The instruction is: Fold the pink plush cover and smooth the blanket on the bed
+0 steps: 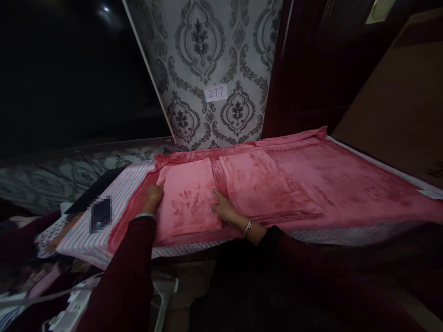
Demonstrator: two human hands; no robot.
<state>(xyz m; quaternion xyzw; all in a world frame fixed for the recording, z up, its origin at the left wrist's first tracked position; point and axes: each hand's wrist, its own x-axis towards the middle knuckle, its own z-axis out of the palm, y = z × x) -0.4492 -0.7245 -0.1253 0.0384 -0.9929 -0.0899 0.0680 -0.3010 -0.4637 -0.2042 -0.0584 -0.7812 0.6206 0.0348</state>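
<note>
Two edges of the folded pink plush cloth (pixel 188 198) are reached equally: its left is pinched by the left hand (pixel 152 197), its right touched by the right hand (pixel 224 208), whose grip cannot be told in dim light. Between them it lies on the pink blanket (pixel 346 184), long axis pointing away.

Pink plush cloth (pixel 187 177), folded into a flat rectangle, smooth and pale toward the back, mottled darker red toward the front; lying on a pink blanket (pixel 349 180), just left of a similar folded piece (pixel 258 180).
</note>
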